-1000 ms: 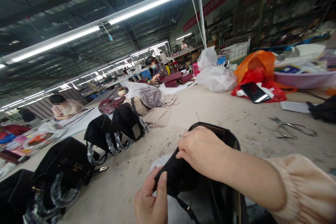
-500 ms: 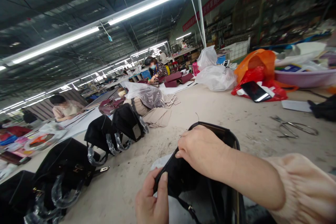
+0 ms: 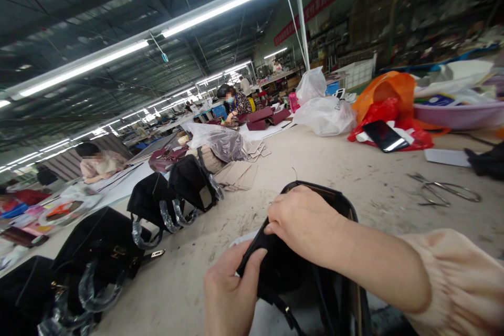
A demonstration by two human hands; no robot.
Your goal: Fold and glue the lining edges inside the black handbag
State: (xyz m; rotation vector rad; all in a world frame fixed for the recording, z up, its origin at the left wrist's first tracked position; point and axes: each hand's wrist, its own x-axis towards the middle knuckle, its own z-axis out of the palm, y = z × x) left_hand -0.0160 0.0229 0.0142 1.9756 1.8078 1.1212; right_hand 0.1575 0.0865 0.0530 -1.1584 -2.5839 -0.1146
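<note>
A black handbag [image 3: 331, 205] lies open on the pale worktable [image 3: 338, 163] right in front of me. My right hand [image 3: 305, 223] curls over its near rim, fingers tucked down out of sight against the black material. My left hand [image 3: 228, 294] comes up from the bottom edge and pinches the black flap at the bag's left corner, thumb pressed on top. A thin black strap [image 3: 281, 310] hangs below that corner. My right sleeve is pale pink.
Finished black handbags [image 3: 189, 181] with wrapped handles line the table's left side. Scissors [image 3: 444, 191] lie to the right, a phone [image 3: 384, 136] rests on red and orange bags, white plastic bags [image 3: 323, 115] farther back. Other workers [image 3: 234, 102] sit at distant tables.
My left thumb has slid up and right along the black flap, closer to my right hand. The bag and right hand have barely moved.
</note>
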